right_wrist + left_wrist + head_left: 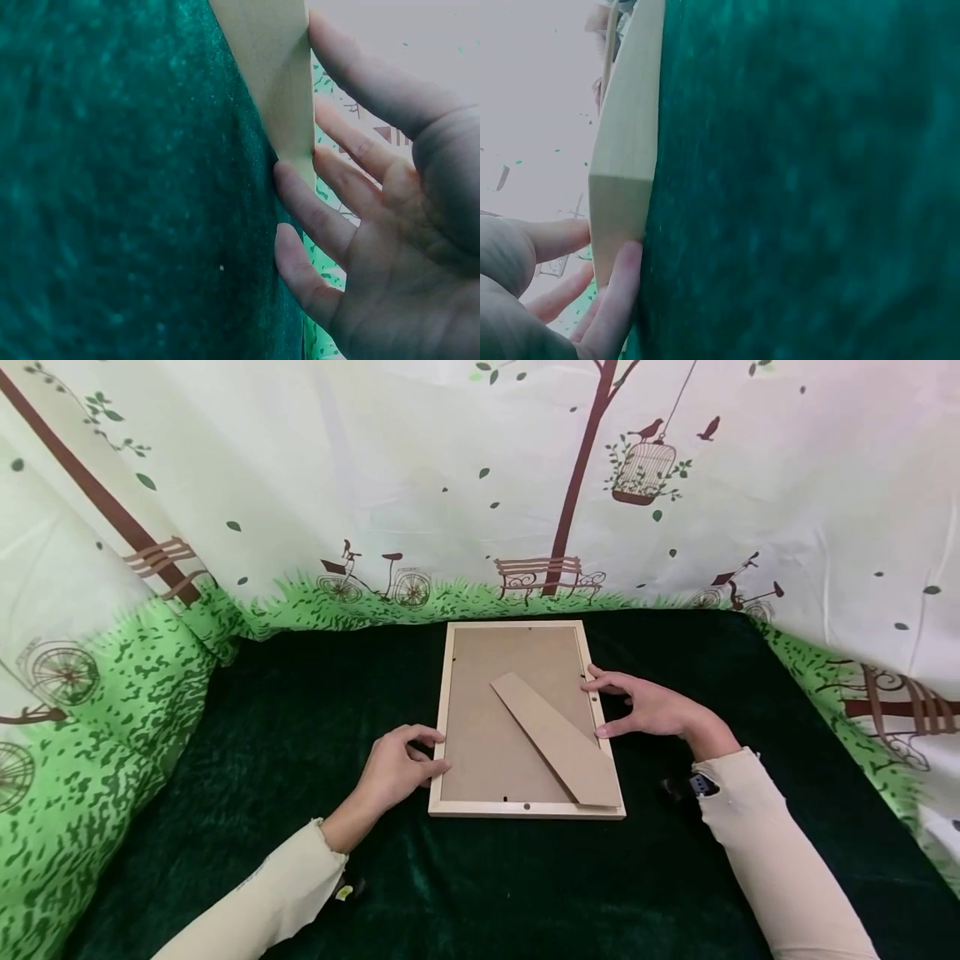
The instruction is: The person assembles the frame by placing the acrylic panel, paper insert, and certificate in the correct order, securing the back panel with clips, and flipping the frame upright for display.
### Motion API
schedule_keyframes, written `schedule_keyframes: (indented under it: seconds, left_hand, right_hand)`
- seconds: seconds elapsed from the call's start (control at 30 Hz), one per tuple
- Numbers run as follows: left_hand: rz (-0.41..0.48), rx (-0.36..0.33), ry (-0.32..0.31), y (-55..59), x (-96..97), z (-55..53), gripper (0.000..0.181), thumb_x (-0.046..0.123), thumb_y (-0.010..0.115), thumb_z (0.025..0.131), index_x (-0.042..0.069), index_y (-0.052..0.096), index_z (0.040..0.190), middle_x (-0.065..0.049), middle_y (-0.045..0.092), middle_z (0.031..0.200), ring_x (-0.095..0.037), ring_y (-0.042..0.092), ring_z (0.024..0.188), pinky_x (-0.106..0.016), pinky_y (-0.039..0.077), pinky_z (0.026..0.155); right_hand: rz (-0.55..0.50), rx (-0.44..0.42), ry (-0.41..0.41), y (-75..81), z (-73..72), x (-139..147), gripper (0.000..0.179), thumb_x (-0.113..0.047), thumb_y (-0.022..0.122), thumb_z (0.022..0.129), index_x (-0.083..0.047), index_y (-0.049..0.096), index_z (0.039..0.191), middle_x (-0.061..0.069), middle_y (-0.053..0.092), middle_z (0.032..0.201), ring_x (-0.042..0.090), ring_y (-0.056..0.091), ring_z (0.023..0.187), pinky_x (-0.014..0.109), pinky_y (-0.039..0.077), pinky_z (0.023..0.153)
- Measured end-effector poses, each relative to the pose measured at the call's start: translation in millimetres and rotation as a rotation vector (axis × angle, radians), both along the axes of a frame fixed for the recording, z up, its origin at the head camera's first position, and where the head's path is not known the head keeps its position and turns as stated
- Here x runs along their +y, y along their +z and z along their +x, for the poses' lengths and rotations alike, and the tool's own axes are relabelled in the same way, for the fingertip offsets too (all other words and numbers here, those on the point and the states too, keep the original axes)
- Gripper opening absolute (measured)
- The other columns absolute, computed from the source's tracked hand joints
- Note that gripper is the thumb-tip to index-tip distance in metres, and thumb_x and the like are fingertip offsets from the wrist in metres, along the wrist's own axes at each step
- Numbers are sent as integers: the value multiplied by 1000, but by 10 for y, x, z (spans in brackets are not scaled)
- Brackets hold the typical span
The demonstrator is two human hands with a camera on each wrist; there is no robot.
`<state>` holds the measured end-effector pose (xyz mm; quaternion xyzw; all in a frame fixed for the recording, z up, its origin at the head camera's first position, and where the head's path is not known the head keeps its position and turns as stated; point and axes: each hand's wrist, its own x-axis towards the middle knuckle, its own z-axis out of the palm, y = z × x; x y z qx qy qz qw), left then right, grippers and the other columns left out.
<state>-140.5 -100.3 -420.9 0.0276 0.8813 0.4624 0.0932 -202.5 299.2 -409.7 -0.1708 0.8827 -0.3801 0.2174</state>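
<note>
A picture frame (480, 809) of pale wood lies face down on a dark green velvety cloth (315, 693). Its brown backing board (483, 727) faces up, and a slanting easel stand (558, 739) crosses it toward the lower right corner. On the frame's left side, low down, my left hand (397, 762) holds the edge between thumb and fingers. My right hand (656, 706) holds the right edge somewhat higher, thumb and fingers spread along it. Both wrist views show the plain wooden side of the frame between digits. The frame's front is hidden.
Behind the cloth hangs a pale curtain (300, 468) printed with trees, benches, bicycles and grass, which also closes in the left and right sides. Cream sleeves (772, 852) cover both forearms, and a small dark device (686, 787) sits at the right wrist.
</note>
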Motion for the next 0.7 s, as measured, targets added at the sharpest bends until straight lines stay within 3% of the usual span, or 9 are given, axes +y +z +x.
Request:
schedule_keyframes:
  seconds: [0.33, 0.43, 0.6, 0.7]
  left_hand:
    - [34, -10, 51, -20, -32, 45, 35, 7, 83, 79, 15, 75, 112, -9, 64, 108, -10, 67, 71, -28, 59, 58]
    - [-20, 63, 14, -19, -26, 58, 33, 6, 81, 80, 13, 76, 112, -8, 64, 106, -9, 66, 70, -25, 58, 58]
    - [-197, 248, -93, 9, 21, 54, 32, 9, 78, 82, 9, 75, 114, -6, 63, 100, -7, 63, 70, -20, 52, 58]
    - [-261, 281, -125, 27, 48, 54, 33, 9, 75, 84, 8, 74, 117, -6, 60, 100, -8, 60, 71, -20, 48, 56]
  right_hand:
    - [-12, -7, -6, -73, 17, -45, 79, -36, 81, 82, -14, 45, 149, 9, 11, 169, 40, 18, 152, 67, 22, 115]
    - [-8, -7, -5, -76, 8, -42, 79, -36, 82, 81, -15, 45, 148, 9, 10, 169, 41, 15, 152, 67, 23, 115]
    - [6, -1, -13, -40, 3, -19, 79, -36, 82, 81, -14, 45, 148, 9, 10, 169, 42, 14, 152, 68, 23, 115]
    - [13, 8, -6, -23, -14, -19, 79, -36, 82, 81, -14, 45, 148, 10, 10, 169, 42, 14, 152, 68, 23, 114]
